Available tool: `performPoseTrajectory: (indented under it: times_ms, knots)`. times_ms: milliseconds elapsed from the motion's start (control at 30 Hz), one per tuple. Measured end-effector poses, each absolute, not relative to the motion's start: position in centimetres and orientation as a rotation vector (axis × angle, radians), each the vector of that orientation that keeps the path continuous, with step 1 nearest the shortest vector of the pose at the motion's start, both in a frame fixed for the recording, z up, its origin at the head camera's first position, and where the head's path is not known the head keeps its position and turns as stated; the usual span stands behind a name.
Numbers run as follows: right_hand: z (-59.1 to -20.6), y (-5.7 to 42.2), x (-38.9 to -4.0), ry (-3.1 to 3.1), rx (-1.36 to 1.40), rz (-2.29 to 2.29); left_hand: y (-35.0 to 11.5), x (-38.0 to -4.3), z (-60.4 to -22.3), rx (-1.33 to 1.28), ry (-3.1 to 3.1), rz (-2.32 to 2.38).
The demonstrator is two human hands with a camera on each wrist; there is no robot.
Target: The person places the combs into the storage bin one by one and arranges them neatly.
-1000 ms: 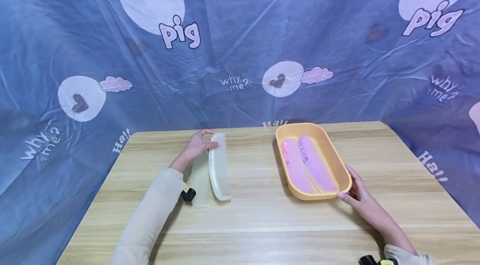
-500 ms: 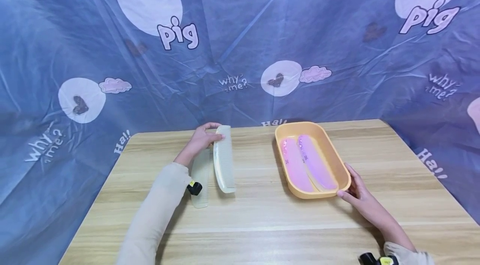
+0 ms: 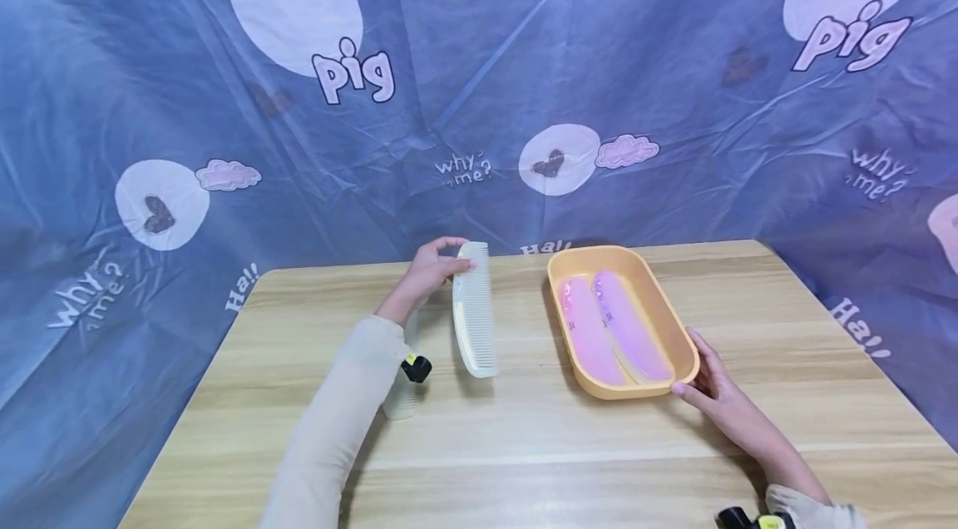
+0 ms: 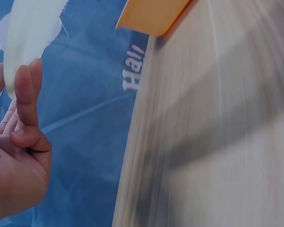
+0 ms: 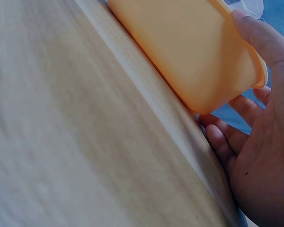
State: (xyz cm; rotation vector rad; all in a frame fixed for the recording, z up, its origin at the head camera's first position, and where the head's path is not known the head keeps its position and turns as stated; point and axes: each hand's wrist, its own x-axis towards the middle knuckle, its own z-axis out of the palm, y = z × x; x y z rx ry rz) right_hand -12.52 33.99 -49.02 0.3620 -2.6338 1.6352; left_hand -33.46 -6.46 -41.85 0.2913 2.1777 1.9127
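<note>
My left hand (image 3: 430,269) pinches the top end of a whitish comb (image 3: 473,313), its teeth facing right. In the left wrist view the comb (image 4: 31,33) stands up from between thumb and fingers. A second whitish comb (image 3: 402,406) lies on the table, mostly hidden under the left forearm. My right hand (image 3: 726,400) holds the near right corner of an orange tray (image 3: 662,296), thumb on the rim and fingers against the outside, as the right wrist view also shows. Inside the tray lie a pink comb-shaped piece (image 3: 591,338) and a purple one (image 3: 632,329), side by side.
The wooden table (image 3: 524,462) ends at the back against a blue printed cloth (image 3: 479,96). Between the raised comb and the tray is a strip of bare tabletop. Black wrist cameras sit on both sleeves.
My left hand has carried the comb rightward and slightly away from me, off the second comb and towards the tray. My right hand and the tray have stayed in place.
</note>
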Motion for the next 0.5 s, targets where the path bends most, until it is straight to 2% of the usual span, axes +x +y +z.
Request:
performPoseTrajectory:
  times_ms: [500]
  knots:
    - [-49.2, 34.1, -12.6, -2.621, 0.371, 1.655, -2.3, -33.5, -41.6, 0.265, 2.126, 1.995]
